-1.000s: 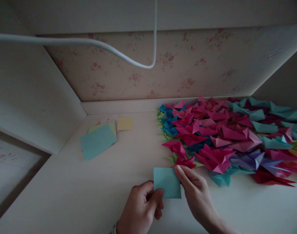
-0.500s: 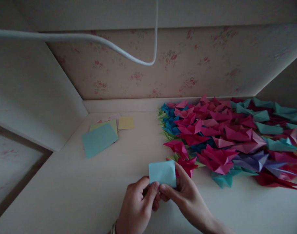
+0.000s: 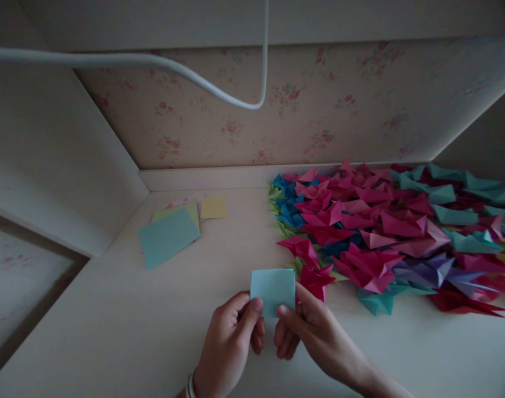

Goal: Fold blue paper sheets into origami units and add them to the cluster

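Note:
A small light-blue folded paper square (image 3: pixel 272 290) is held up above the white tabletop (image 3: pixel 124 326). My left hand (image 3: pixel 235 337) pinches its lower left corner, thumb in front and fingers behind. At the lower right, my right hand (image 3: pixel 308 326) grips the same paper between thumb and fingers. The other fingers of both hands curl beneath it, with a gap between the hands. Just beyond my right hand lies a magenta folded paper piece (image 3: pixel 315 281) at the near edge of a large pile of folded paper pieces (image 3: pixel 368 224).
Flat paper sheets lie at the back left: a teal sheet (image 3: pixel 169 237) on top of a green one, beside a small yellow square (image 3: pixel 214 207). A white cable (image 3: pixel 186 77) hangs across the top before a floral wall panel (image 3: pixel 244 121). A white side panel (image 3: pixel 57 149) stands left.
My thumbs have moved apart, from the middle of the paper's lower edge towards its two sides. The paper has shifted slightly up and left and looks straighter.

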### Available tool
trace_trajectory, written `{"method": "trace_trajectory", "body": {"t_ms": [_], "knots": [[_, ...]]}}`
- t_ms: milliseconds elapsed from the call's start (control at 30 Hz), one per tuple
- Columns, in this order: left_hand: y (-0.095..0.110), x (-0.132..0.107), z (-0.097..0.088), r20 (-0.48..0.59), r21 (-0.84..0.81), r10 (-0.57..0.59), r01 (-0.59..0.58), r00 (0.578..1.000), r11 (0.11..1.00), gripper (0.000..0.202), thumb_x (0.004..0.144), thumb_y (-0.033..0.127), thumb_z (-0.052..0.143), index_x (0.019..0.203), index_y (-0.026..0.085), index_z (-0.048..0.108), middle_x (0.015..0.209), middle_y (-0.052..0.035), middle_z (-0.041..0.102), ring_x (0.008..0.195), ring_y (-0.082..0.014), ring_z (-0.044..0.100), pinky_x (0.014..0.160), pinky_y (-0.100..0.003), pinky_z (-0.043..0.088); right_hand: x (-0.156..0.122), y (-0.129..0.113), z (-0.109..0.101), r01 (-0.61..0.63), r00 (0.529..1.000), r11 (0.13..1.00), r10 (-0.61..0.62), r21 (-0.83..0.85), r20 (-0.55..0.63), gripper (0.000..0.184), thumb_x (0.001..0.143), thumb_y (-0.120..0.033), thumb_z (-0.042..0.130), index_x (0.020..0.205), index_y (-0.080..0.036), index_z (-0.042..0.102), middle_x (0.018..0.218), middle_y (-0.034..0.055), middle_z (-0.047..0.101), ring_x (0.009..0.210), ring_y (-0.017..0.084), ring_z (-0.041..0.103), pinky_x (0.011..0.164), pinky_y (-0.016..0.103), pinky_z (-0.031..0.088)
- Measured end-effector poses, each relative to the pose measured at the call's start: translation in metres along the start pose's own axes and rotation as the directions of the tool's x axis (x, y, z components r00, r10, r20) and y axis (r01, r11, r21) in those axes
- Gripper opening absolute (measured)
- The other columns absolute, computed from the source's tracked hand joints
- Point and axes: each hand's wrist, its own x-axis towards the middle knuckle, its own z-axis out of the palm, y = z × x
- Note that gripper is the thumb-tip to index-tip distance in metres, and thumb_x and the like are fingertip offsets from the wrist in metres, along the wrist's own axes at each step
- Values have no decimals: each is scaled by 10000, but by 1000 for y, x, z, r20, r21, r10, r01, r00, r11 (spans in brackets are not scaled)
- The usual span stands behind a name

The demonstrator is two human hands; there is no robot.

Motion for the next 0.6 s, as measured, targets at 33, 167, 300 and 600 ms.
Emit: {"method": "trace_trajectory", "body": {"t_ms": [33, 167, 300, 600], "knots": [[0, 0, 0, -6, -7, 0, 0, 1000, 1000, 399, 952, 473, 546, 685, 179, 576, 564, 24, 557, 481, -120, 548, 488, -211, 433, 0, 1, -1, 3, 1000, 1000, -3, 9, -5, 375, 975, -496, 540, 1164, -174, 511, 643, 1, 711, 509, 136, 677, 500, 238, 538], [0, 3, -4, -31, -37, -28, 27, 999, 999, 415, 948, 482, 551, 667, 176, 564, 562, 28, 549, 464, -109, 535, 472, -205, 418, 1, 0, -3, 40, 996, 996, -33, 75, -86, 633, 969, -537, 519, 1435, -152, 331, 602, -8, 701, 486, 156, 659, 486, 266, 525], [1, 6, -7, -11, -56, -47, 46, 999, 997, 413, 947, 484, 556, 674, 173, 557, 553, 34, 541, 452, -101, 518, 459, -201, 397, 1, -6, -5, 63, 991, 994, -52, 85, -122, 631, 977, -524, 513, 1440, -128, 350, 587, -7, 685, 498, 159, 638, 518, 286, 497], [-1, 3, -6, 28, -46, -37, 38, 999, 998, 404, 952, 483, 549, 693, 173, 562, 576, 35, 541, 457, -95, 514, 465, -196, 395, -2, 1, -2, 126, 987, 983, -110, 134, -121, 553, 947, -421, 627, 1395, -195, 394, 777, 26, 709, 636, 173, 677, 634, 337, 516]]}}
